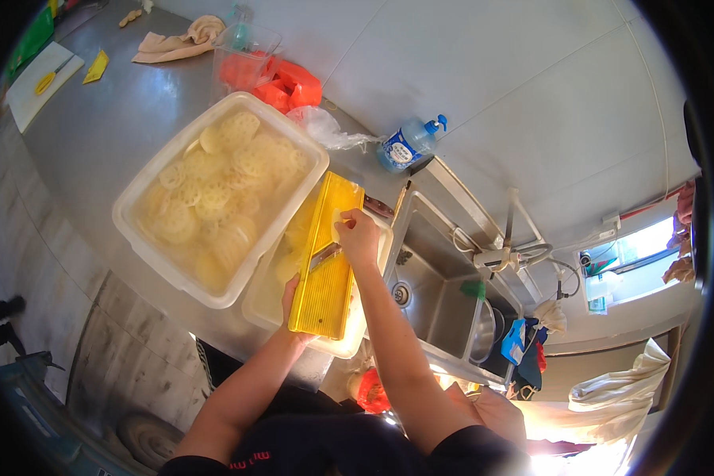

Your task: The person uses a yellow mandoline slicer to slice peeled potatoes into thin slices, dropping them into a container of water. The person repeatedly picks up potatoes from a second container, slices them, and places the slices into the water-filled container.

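Observation:
My left hand [290, 300] grips the lower end of a yellow plastic mandoline slicer [321, 303] from its side and beneath. The slicer slants over a pale plastic tub [385, 247] that holds slices. My right hand [359, 238] pinches a pale vegetable piece [337, 221] against the slicer's upper bed, above the metal blade [325, 256]. Most of that piece is hidden by my fingers. To the left, a larger white plastic tub [223, 300] holds cloudy water and many pale slices; lotus root slices [214, 193] show their holes.
A knife handle [378, 206] lies beside the slicer's far end. Right of it is a steel sink [422, 297] with a faucet [500, 257]. A pump bottle [404, 146], red plastic bags [288, 86] and a cloth [181, 40] stand or lie along the wall. A cutting board [27, 98] is far left.

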Demonstrator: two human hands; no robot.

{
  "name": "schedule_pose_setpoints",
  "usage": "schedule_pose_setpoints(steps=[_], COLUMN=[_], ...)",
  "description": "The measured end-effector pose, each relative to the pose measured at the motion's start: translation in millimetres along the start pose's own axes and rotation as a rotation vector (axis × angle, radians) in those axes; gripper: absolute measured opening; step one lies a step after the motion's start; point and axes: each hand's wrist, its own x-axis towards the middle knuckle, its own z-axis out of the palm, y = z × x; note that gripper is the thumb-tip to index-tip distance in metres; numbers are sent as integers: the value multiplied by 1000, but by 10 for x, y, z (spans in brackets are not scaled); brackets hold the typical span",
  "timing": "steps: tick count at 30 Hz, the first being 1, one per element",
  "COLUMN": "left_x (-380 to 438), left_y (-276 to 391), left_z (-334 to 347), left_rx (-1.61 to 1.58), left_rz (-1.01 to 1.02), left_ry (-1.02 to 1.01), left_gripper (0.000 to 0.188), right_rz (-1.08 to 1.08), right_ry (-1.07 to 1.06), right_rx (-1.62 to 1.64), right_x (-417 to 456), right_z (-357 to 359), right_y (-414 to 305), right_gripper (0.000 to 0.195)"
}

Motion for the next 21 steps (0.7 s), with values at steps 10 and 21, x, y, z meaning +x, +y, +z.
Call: schedule_pose_setpoints(steps=[10,21], left_x=[31,58], left_y=[-58,-34], left_z=[-81,-213], left_rx=[-102,-209], left_rz=[75,87], left_ry=[30,130], left_gripper=[58,60], right_rz=[-2,-5], right_ry=[-4,-49], right_rx=[-66,-50], right_x=[-333,-715], right_z=[-28,-120], right_y=[-13,-148], right_gripper=[22,19])
